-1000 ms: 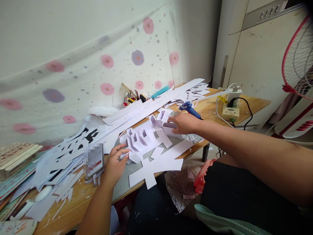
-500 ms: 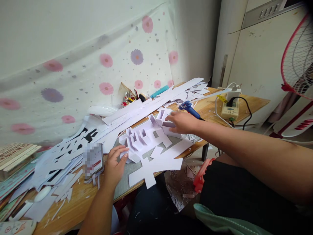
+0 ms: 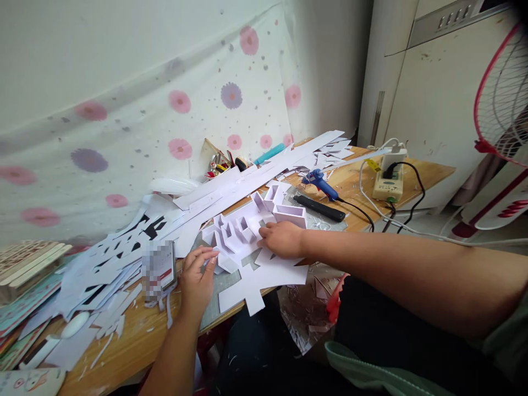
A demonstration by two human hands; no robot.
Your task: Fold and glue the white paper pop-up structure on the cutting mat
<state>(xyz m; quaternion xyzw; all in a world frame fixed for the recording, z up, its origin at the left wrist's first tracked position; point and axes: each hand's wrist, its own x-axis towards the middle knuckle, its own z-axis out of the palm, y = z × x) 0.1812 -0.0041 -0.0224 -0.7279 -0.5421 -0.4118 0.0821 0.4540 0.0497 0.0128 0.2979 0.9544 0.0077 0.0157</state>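
A white paper model (image 3: 231,236), with several small upright box-like walls on a flat base, rests on a grey-green cutting mat (image 3: 223,286). At its left end is my left hand (image 3: 198,278), with thumb and fingertips closed on the model's edge. My right hand (image 3: 284,240) bends its fingers over the near side of the model, by a cut-out in the base; its fingertips are partly hidden. In front of the model lies a flat, cross-like white cut-out (image 3: 247,286), partly under my right forearm. A black utility knife (image 3: 319,208) lies just beyond my right wrist.
A blue glue gun (image 3: 319,182) stands behind the knife, its cord running right to a power strip (image 3: 388,184). Long white strips (image 3: 264,176) and scraps lie at the back. Paper sheets (image 3: 111,264) and a phone (image 3: 165,269) are on the left. A fan (image 3: 503,99) stands right.
My right hand has moved from the box at the model's right end toward me and left, to its near side. The black utility knife is now uncovered. My left hand stays nearly still.
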